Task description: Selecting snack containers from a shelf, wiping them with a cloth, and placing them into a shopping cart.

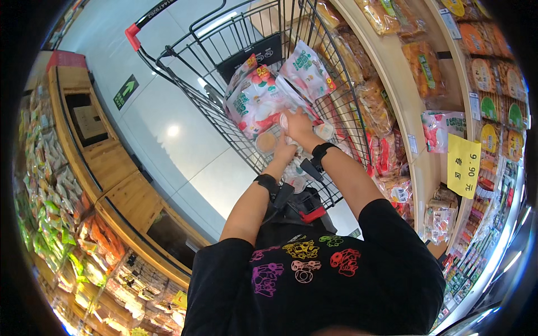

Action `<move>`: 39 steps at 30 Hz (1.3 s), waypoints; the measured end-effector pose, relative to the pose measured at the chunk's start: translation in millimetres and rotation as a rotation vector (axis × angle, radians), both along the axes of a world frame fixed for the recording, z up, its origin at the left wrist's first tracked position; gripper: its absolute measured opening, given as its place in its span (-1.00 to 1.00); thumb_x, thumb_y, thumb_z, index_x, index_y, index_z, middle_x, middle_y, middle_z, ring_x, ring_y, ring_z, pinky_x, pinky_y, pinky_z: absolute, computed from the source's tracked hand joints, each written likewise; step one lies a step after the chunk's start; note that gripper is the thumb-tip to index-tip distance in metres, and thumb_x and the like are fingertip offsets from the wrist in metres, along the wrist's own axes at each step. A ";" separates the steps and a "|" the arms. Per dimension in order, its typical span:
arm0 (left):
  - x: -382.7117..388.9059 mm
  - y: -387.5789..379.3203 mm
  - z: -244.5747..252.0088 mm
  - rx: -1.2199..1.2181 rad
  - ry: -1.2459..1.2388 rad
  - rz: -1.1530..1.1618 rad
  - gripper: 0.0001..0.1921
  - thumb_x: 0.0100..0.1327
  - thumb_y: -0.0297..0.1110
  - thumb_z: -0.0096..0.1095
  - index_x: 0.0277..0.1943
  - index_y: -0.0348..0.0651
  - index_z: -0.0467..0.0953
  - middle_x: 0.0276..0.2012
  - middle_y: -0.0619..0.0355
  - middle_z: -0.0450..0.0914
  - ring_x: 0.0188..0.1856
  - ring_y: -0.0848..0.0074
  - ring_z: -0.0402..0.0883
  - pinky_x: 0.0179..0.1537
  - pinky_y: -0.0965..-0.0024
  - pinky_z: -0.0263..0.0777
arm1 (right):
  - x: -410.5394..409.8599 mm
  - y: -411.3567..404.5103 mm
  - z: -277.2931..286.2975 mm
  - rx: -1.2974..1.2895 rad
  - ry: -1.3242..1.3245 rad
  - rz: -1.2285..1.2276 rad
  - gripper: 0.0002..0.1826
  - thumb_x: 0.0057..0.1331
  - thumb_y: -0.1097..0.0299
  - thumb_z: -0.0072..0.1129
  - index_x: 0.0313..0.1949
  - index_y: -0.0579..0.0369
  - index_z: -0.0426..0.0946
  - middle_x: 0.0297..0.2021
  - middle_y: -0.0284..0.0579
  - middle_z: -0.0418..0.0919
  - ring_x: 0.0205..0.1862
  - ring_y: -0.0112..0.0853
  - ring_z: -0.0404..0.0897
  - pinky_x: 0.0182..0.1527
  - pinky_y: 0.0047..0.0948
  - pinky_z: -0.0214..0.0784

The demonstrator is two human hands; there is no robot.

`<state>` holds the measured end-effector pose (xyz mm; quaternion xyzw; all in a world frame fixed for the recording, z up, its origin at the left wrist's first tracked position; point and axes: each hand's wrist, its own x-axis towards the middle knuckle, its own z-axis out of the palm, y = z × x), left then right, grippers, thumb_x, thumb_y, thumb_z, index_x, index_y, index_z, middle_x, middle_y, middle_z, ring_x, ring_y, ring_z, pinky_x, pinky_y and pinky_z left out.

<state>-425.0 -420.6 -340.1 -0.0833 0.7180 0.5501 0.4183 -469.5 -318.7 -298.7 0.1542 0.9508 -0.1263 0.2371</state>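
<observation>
Both hands reach down into a black wire shopping cart (197,107). My right hand (299,126) grips a small clear plastic cup (283,122). My left hand (285,152) is just below it, its fingertips at the cup; whether it also grips the cup is hidden. Beside my left hand lies a round tub with a tan lid or filling (266,142). A clear tub (324,130) sits to the right of my right hand. Beyond the hands, a large pink-and-white snack bag (256,98) leans in the cart, with another such bag (306,71) at its right.
At right, wooden shelves (391,80) of packaged baked goods run close along the cart. A yellow price sign (463,166) hangs on them. At left stands a wooden display counter (126,189) with bagged goods. A green arrow sign (126,91) marks the tiled floor (193,168).
</observation>
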 end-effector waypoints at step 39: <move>-262.5 -39.1 57.7 -0.984 0.456 -0.794 -0.61 0.00 -0.14 0.21 -0.11 -0.11 0.53 -0.10 0.04 0.55 -0.06 0.27 0.54 -0.10 0.23 0.44 | -28.2 10.6 8.5 -0.131 0.028 0.090 -0.27 -0.23 0.33 0.37 0.04 -0.29 0.36 -0.07 0.15 0.29 -0.31 -0.04 0.52 -0.28 -0.21 0.41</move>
